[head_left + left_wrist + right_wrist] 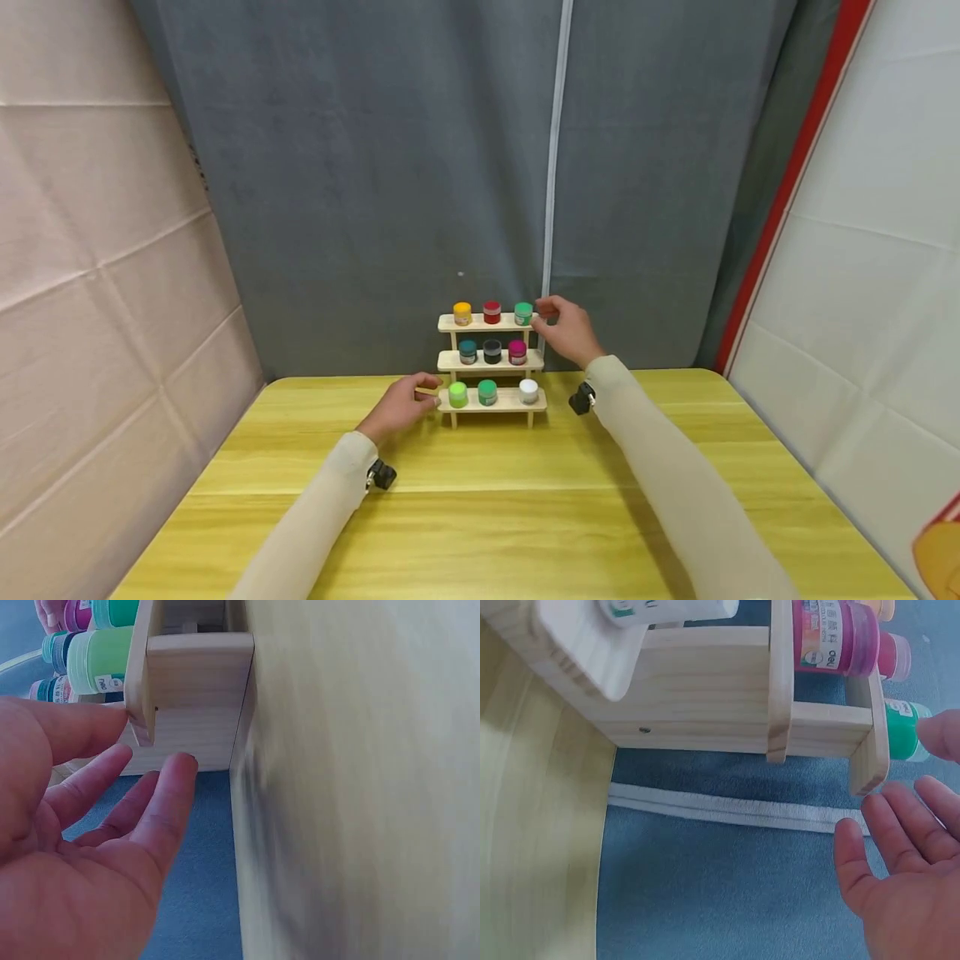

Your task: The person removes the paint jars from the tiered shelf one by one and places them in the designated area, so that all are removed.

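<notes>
Rack (491, 367), on table (480, 500): nine jars (492, 352) aboard — setting-out seemingly done, no loose ones showing. Left hand (402, 407) empty, relaxed, by bottom tier (508, 402); right hand (572, 332) likewise — beside top green jar (523, 314).

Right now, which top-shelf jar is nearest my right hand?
The green jar, at the right end of the top shelf, by your right hand; the red jar and yellow jar sit farther left.

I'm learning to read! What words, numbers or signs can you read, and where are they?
"deli", it seems, upside down: pink jar.
"deli", probably, also upside down: lime jar.
Chinese signs on the pink jar: too blurred to read surely.
Labels on the top green jar and the rest: too small or blurred.
</notes>
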`<action>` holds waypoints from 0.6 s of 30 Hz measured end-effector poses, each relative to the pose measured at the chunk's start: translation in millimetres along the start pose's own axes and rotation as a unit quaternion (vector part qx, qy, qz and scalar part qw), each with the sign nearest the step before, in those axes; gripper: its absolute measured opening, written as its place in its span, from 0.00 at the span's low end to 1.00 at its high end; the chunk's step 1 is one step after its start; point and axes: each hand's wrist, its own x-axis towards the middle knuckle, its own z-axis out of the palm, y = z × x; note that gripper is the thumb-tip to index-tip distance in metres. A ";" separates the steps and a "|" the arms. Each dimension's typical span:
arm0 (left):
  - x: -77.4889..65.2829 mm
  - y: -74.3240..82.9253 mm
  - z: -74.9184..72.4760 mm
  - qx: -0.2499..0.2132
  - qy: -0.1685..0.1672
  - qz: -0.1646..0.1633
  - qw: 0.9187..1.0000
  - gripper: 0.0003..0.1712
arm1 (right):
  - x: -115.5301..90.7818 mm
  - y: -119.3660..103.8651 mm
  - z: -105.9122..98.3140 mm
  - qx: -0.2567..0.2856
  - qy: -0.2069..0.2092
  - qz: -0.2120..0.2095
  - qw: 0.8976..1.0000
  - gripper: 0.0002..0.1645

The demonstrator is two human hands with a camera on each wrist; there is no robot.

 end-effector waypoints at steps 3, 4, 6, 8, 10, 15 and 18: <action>0.9 -1.3 2.6 -0.015 -0.005 -0.008 1.000 0.20 | 1.9 -3.1 2.1 0.009 -0.005 0.008 1.000 0.29; 1.3 -1.7 3.2 -0.020 -0.006 -0.012 1.000 0.20 | 2.8 -3.9 2.7 0.011 -0.005 0.011 1.000 0.30; 2.1 -1.4 3.9 -0.035 -0.005 -0.020 0.999 0.20 | 4.9 -5.5 3.6 0.014 -0.007 0.015 1.000 0.31; 3.4 -1.3 4.4 -0.045 -0.002 -0.023 0.999 0.19 | 7.0 -7.1 4.6 0.020 -0.006 0.019 1.000 0.31; 4.4 -1.5 4.7 -0.053 0.000 -0.025 0.998 0.19 | 9.2 -8.6 5.8 0.021 -0.008 0.020 1.000 0.32; 4.0 -0.9 5.9 -0.072 -0.003 -0.034 0.997 0.20 | 12.2 -10.2 9.3 0.027 -0.016 0.028 0.999 0.32; 2.6 0.7 6.9 -0.100 -0.013 -0.037 0.994 0.22 | 12.7 -11.1 10.2 0.035 -0.017 0.030 0.999 0.31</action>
